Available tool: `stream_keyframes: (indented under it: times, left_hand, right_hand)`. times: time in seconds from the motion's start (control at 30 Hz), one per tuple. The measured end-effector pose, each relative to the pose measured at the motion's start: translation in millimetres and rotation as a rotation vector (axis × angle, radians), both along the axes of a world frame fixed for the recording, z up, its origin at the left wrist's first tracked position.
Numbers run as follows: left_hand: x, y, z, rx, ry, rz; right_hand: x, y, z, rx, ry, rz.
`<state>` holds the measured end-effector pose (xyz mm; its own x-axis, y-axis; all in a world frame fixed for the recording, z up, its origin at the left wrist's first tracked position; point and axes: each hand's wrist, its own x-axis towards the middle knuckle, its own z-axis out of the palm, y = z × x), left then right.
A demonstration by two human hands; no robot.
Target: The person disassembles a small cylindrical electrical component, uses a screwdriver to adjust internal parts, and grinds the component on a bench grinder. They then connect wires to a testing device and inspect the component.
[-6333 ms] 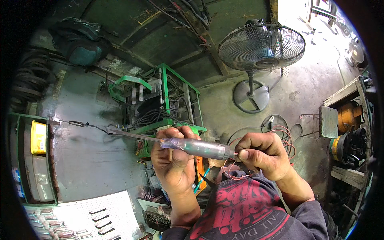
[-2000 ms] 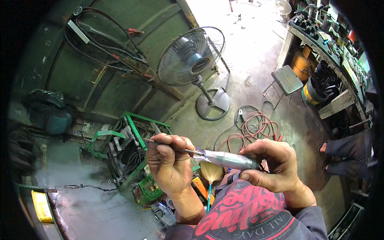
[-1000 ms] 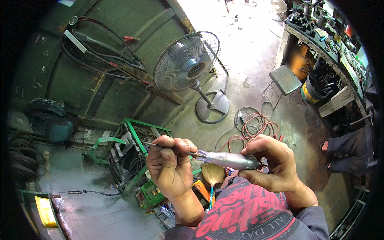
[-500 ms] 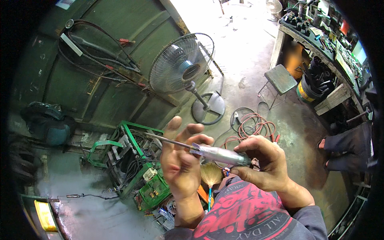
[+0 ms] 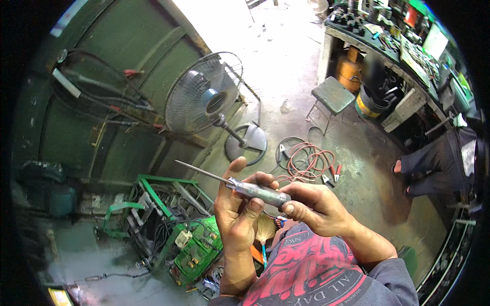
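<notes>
A screwdriver-like tool (image 5: 261, 192) is held up in front of my chest, with a thick grey, scuffed handle and a long, thin metal shaft tapering toward the upper left. My left hand (image 5: 239, 217) is closed round the front part of the handle, thumb pressed on its near side and index finger raised beside the shaft. At the rounded rear end, my right hand (image 5: 320, 209) pinches the handle between thumb and forefinger. Its other fingers are partly hidden behind. Whether the tip is pointed or flat is too small to tell.
A standing fan (image 5: 204, 94) is ahead, left of coiled red and black cables (image 5: 309, 160). A stool (image 5: 333, 95) stands near a tool-covered workbench (image 5: 377, 48). Green-framed equipment (image 5: 196, 250) sits close on my left. At right, another person's dark-trousered legs (image 5: 434, 163) show.
My left thumb and fingers have closed onto the tool's handle, where the hand was open beside it. The tool has shifted slightly left. The whole view has swung, moving the background left.
</notes>
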<state>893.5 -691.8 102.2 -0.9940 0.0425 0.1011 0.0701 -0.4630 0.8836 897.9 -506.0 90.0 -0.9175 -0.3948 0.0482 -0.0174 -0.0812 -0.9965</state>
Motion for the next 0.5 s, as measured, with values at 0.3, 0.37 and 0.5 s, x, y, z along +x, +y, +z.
stream_keyframes:
  times: [0.3, 0.37, 0.5]
  left_hand:
    - [-42.5, 46.9, -28.2, 0.021, -0.039, -0.24]
    - [-58.1, 67.9, -25.6, 0.053, -0.06, -0.267]
    - [-95.9, 121.7, -21.8, -0.029, -0.025, -0.255]
  right_hand:
    - [-13.7, 44.3, -33.1, 0.005, -0.253, 0.067]
    - [-22.8, 59.8, -36.0, -0.185, -0.243, 0.0]
    - [-51.0, 104.0, -38.3, -0.106, -0.19, -0.146]
